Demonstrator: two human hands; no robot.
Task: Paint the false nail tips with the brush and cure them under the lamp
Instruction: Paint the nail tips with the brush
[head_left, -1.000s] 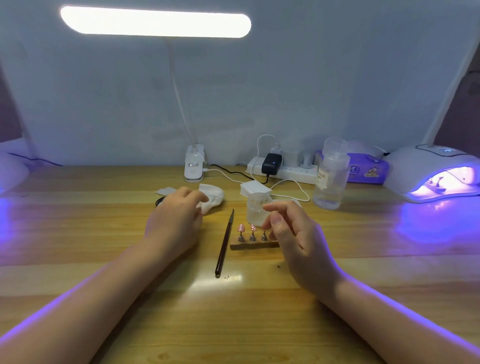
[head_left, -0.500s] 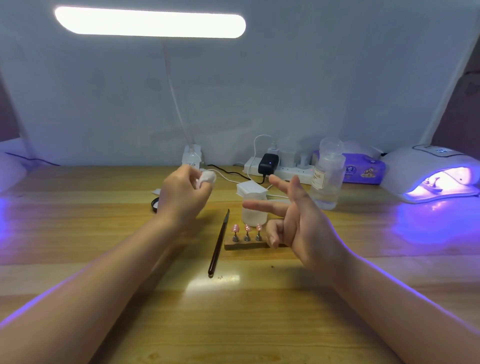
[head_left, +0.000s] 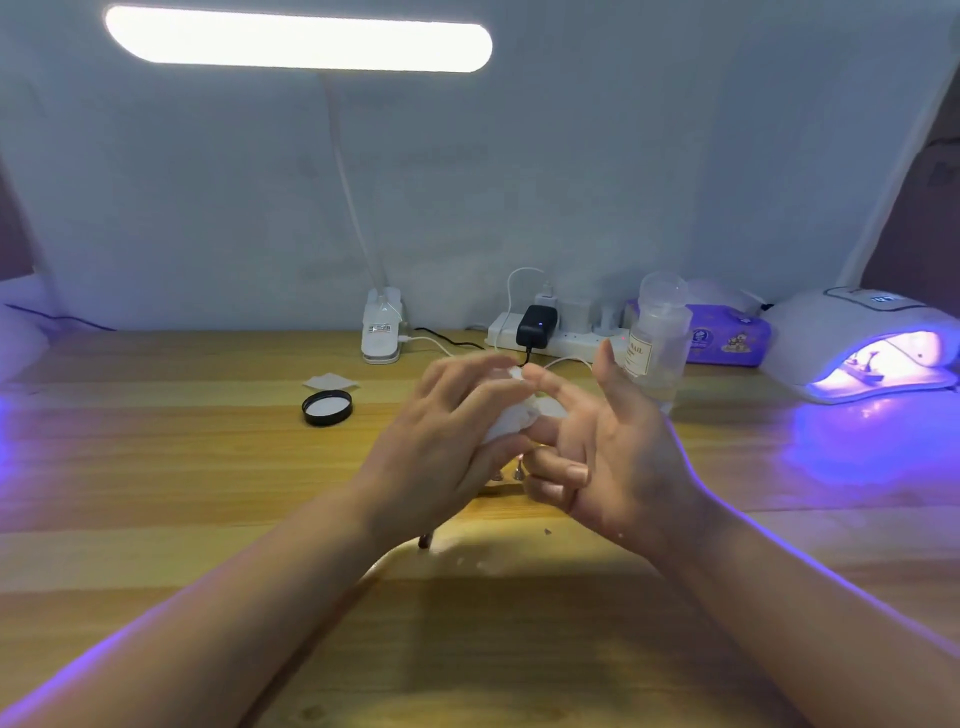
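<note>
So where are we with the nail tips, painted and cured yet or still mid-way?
Mid-way. Done: something already sits inside the lit curing lamp. In hand: the left hand holds a white wipe against the right hand's fingers, apparently cleaning them. The brush lies on the table, mostly hidden. Left: the tips on the wooden stand, largely covered by the hands, are not under the lamp.

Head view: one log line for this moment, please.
left hand: holds white wipe | right hand: open, index finger on wipe | brush: on table, mostly hidden | curing lamp: lit
</note>
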